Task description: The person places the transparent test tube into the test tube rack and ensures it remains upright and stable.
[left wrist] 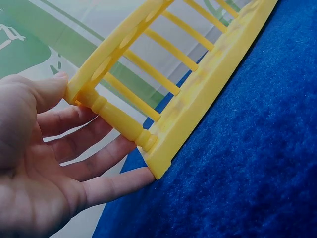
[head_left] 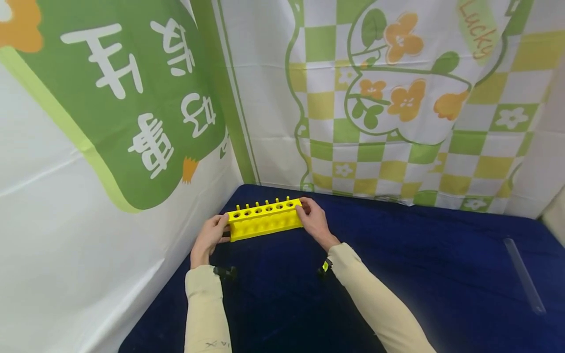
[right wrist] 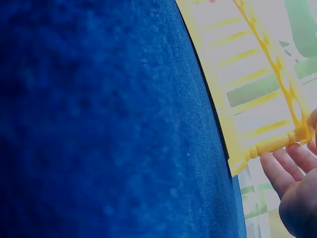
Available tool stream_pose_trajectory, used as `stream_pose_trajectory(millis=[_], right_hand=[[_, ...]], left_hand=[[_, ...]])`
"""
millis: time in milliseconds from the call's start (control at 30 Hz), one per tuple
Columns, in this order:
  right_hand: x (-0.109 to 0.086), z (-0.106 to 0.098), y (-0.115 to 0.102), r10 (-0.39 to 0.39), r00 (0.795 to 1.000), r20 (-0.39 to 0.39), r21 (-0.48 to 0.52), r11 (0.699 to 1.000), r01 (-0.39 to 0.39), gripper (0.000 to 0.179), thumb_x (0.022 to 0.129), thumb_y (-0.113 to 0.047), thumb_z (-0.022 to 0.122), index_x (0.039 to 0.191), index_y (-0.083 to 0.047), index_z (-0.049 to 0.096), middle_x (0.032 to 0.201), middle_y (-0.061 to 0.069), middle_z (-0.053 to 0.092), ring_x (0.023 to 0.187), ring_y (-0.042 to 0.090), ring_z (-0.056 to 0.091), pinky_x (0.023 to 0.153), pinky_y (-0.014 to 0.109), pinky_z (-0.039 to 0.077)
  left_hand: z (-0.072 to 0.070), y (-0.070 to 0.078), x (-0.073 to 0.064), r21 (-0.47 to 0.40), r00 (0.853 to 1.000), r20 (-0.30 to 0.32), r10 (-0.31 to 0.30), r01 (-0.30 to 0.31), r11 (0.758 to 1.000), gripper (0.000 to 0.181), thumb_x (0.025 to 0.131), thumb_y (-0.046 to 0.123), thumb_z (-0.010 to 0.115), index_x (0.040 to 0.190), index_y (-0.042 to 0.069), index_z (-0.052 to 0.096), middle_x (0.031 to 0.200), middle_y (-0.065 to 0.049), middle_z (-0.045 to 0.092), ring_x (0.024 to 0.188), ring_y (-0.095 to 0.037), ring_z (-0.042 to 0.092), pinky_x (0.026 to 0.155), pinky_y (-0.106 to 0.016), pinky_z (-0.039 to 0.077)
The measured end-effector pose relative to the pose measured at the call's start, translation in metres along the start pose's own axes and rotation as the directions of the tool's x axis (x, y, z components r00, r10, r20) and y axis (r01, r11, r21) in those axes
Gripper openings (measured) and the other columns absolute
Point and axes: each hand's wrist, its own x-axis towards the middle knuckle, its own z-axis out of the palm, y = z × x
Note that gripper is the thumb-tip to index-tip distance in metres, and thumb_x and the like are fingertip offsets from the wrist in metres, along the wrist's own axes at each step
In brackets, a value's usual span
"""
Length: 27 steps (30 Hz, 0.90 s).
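Observation:
A yellow test tube rack (head_left: 265, 226) stands at the far left part of the dark blue cloth, its top bar pierced by a row of round holes with several pegs behind. My left hand (head_left: 208, 239) grips its left end; in the left wrist view the thumb lies at the top bar and the fingers (left wrist: 119, 186) spread along the end post, the little finger at the base corner. At the opposite end my right hand (head_left: 314, 219) holds the rack, thumb on the front of the top bar. The right wrist view shows its fingers (right wrist: 280, 171) against the end post.
A clear tube (head_left: 524, 275) lies on the blue cloth (head_left: 423, 255) far to the right. White and green printed curtains (head_left: 265, 98) rise behind the table and along its left side, close to my left arm.

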Motion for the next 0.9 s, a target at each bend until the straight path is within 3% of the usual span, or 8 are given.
stream_pose_trajectory(millis=[900], right_hand=[[-0.002,-0.016,0.003,0.023,0.998,0.064,-0.029,0.999,-0.022,0.044,0.101,-0.032,0.055,0.139,-0.009,0.053,0.120,0.013,0.063,0.102,0.027,0.061,0.085,0.042,0.055]], left_hand=[[0.009,0.006,-0.001,-0.007,1.000,0.024,0.013,-0.013,1.000,0.058,0.103,0.048,0.041,0.140,0.004,0.047,0.139,-0.019,0.051,0.127,-0.036,0.054,0.098,-0.047,0.054]])
